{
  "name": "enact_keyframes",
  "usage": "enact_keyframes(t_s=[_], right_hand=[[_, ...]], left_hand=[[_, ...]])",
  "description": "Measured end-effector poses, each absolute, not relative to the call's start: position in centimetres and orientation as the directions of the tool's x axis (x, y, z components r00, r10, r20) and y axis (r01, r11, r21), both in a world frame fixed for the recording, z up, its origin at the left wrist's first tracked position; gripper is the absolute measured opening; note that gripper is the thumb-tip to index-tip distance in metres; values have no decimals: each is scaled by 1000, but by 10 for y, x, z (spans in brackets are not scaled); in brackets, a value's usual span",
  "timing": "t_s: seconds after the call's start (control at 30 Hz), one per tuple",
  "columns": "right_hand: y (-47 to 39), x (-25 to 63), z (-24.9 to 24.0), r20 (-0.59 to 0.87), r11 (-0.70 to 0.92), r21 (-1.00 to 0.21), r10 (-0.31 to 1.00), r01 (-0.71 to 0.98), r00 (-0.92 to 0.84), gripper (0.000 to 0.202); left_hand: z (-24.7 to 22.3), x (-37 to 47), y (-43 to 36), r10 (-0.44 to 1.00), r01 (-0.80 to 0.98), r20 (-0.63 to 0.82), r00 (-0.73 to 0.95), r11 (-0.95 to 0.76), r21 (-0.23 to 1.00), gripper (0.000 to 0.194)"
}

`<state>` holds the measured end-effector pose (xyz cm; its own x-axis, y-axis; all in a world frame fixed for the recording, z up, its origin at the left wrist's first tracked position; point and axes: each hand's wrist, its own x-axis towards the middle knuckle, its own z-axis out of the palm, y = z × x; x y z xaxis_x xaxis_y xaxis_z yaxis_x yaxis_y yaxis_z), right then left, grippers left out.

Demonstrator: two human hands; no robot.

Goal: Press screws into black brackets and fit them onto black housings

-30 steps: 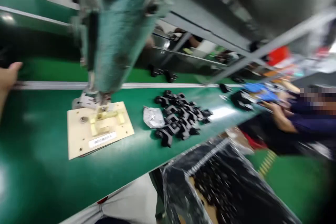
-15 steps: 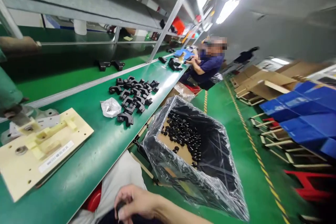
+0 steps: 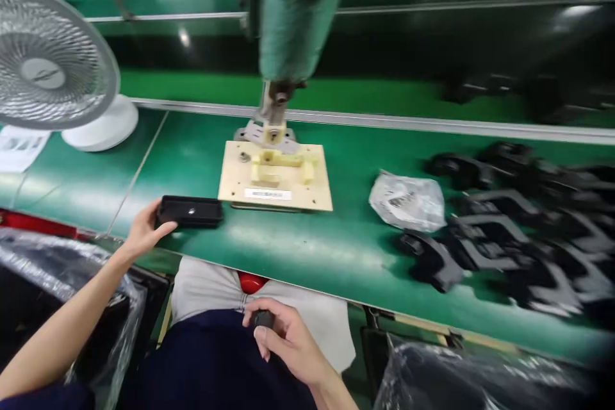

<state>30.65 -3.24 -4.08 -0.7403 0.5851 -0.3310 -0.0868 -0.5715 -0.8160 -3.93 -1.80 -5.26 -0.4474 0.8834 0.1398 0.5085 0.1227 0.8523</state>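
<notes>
My left hand point(image 3: 147, 229) grips the left end of a black rectangular tray-like part point(image 3: 192, 211) at the bench's front edge, left of the cream fixture plate point(image 3: 307, 195). In my right hand point(image 3: 283, 336), above my lap, a small black part point(image 3: 264, 319) is held between thumb and fingers. Over the fixture stands a green press point(image 3: 293, 19), its metal tip near the yellow blocks. To the right lie a clear plastic bag point(image 3: 407, 200) of small metal pieces and a pile of black curved parts point(image 3: 494, 230), blurred.
A white fan point(image 3: 103, 125) stands at the back left beside a paper sheet point(image 3: 22, 147). Plastic-lined boxes are below the bench at lower left point(image 3: 129, 307) and lower right point(image 3: 461, 375). A metal rail point(image 3: 384, 120) runs along the back.
The view has swung left from the aisle and box to the fixture. My left hand and the black tray-like part have come into view. My right hand still holds a small black part.
</notes>
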Motion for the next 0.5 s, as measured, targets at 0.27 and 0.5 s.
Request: enact_keyframes(t_s=[0.27, 0.5], right_hand=[[13, 245, -20, -56, -6, -997, 701, 72, -711, 25], [11, 225, -44, -115, -72, -992, 819, 99, -561, 34]], left_hand=[[-45, -44, -53, 812, 590, 330, -482, 22, 807, 65], [-63, -134, -232, 160, 365, 341, -926, 607, 706, 33]])
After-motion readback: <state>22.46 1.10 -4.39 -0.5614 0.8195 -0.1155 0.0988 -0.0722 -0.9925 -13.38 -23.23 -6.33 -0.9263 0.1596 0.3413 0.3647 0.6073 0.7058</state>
